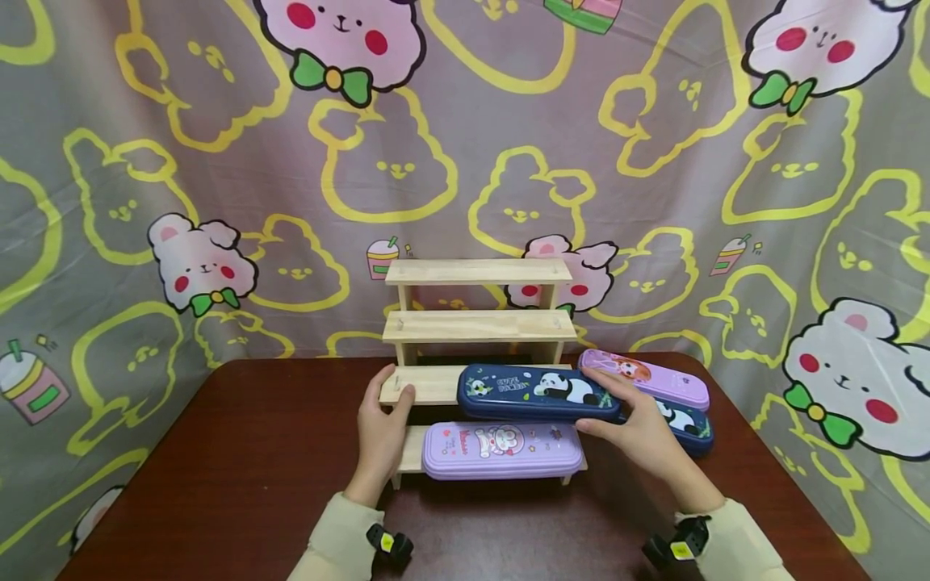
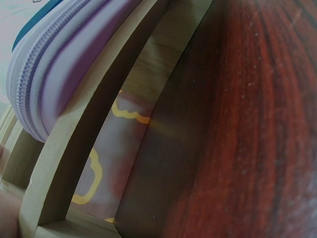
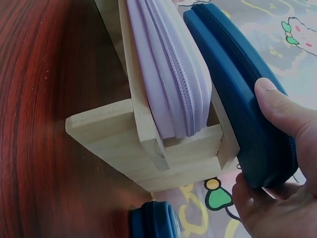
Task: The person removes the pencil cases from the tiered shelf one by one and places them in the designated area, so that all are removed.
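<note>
A navy zip pencil case (image 1: 538,392) with a panda print lies along the second step from the bottom of a wooden tiered stand (image 1: 479,324). My right hand (image 1: 639,428) grips its right end, which juts past the step; the thumb lies along the zip side in the right wrist view. At the step's left end, my left hand (image 1: 381,432) holds the wood between thumb and fingers. In front, a lilac pencil case (image 1: 501,452) rests on the lowest step, its zip (image 3: 173,64) facing outward.
To the right of the stand, a purple pencil case (image 1: 676,386) with a cartoon girl lies against another navy panda case (image 1: 693,432) on the dark wooden table (image 1: 240,476). A patterned cloth (image 1: 465,186) hangs behind and on both sides.
</note>
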Tool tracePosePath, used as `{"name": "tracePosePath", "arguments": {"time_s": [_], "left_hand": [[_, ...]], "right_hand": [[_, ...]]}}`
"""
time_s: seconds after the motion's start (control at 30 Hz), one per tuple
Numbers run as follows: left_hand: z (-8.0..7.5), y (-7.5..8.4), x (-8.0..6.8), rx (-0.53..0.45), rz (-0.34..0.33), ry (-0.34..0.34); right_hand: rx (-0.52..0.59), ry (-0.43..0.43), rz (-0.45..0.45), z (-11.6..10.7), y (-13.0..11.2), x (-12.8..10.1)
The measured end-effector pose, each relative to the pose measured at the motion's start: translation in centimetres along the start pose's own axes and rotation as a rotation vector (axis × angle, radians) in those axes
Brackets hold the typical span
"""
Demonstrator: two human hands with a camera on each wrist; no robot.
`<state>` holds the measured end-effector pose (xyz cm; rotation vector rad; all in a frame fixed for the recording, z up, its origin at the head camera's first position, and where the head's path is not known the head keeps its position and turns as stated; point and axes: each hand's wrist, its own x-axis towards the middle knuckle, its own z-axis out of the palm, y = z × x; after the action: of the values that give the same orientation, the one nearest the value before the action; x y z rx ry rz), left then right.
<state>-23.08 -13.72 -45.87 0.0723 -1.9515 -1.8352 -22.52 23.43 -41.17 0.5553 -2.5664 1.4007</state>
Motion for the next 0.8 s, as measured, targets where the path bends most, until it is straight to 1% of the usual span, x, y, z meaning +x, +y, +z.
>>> {"name": "tracePosePath", "arguments": {"time_s": [0.3, 0.53, 0.6, 0.77, 0.8], "left_hand": [[0.0, -0.1, 0.1, 0.013, -0.003, -0.005], [-0.1, 0.0, 0.0, 0.023, -0.024, -0.012], [0.0, 0.5, -0.1, 0.025, -0.034, -0.013], [0.0, 2.7, -0.7, 0.031, -0.054, -0.013], [0.0, 2.7, -0.7, 0.036, -0.053, -0.013]], "right_hand": [[-0.025, 0.020, 0.022, -1.0, 0.7, -0.7], [-0.040, 0.036, 0.059, -1.8, 1.1, -1.3], [-0.046, 0.040, 0.063, -2.0, 1.2, -1.5], [-0.045, 0.048, 0.071, -2.5, 1.5, -1.8], [-0.045, 0.051, 0.073, -2.6, 1.6, -1.8]]}}
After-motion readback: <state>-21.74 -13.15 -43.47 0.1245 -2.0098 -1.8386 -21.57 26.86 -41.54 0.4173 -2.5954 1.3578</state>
